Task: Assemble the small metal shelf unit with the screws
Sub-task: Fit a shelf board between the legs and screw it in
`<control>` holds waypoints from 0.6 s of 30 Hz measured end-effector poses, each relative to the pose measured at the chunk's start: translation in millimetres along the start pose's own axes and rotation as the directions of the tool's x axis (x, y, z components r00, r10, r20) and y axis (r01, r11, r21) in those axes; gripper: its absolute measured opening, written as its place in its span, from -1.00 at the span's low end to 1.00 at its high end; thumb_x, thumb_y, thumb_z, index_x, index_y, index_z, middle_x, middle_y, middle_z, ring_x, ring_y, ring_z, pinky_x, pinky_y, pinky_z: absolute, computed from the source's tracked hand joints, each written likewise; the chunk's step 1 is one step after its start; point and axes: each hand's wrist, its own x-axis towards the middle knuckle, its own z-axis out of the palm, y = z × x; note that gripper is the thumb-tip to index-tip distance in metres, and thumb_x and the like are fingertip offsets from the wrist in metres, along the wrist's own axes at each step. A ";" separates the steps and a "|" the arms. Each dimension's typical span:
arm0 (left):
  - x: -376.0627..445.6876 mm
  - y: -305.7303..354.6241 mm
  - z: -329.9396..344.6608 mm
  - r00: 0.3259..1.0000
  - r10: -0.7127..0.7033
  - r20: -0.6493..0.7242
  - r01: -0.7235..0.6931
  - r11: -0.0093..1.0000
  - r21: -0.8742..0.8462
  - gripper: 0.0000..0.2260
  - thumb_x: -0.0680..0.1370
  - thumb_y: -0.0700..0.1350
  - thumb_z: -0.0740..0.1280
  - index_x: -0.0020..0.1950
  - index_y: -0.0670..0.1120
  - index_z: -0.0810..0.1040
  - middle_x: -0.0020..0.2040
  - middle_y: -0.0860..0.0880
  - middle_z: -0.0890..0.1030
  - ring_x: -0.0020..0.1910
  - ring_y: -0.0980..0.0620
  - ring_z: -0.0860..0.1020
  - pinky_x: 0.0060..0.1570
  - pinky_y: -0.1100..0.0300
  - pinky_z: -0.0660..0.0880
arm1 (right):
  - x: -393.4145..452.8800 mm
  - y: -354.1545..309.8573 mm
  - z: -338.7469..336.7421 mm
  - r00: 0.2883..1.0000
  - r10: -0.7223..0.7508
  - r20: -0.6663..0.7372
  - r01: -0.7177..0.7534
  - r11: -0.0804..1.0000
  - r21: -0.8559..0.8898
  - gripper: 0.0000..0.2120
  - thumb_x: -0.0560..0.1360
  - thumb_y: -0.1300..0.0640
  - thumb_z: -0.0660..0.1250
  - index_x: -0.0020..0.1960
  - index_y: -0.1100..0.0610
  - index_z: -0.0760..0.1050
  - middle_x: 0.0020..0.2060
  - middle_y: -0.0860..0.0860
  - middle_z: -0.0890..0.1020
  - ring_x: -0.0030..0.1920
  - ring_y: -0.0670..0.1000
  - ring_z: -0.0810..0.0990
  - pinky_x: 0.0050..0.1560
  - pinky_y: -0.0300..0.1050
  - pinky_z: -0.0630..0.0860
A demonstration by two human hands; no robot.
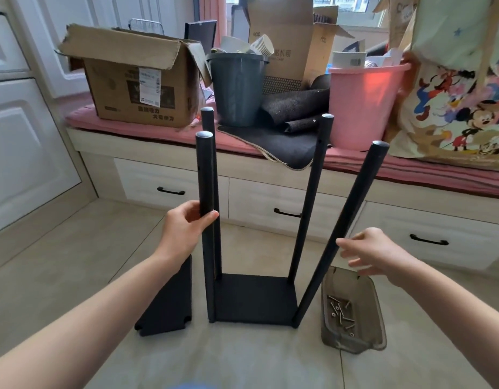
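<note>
Left hand (pixel 186 220) gripping upright front-left post (pixel 206 192); right hand (pixel 374 251) open, fingers just beside leaning front-right post (pixel 352 209), nearer than left.

The tall brown cardboard carton (pixel 282 37) behind the grey bin bears the Chinese characters "机箱" and, beneath them, a faint line ending in "Case". The open brown cardboard box (pixel 136 88) on the pink cushion carries a white shipping label (pixel 149 86) whose print is too small to read, and bold dark Chinese characters along its lower edge that cannot be made out.
</note>
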 end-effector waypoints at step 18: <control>-43.6 -161.7 -105.9 0.850 -0.519 -0.093 0.526 0.846 0.085 -0.88 0.60 -0.27 0.34 0.09 -0.14 0.62 0.00 -0.11 0.67 0.02 -0.04 0.65 -0.01 0.17 0.59 | 10.4 -66.6 222.6 0.785 -0.102 0.611 0.450 0.772 -0.450 -0.62 0.61 0.03 0.20 0.13 0.37 0.53 0.11 0.26 0.62 0.15 0.24 0.57 0.01 -0.03 0.53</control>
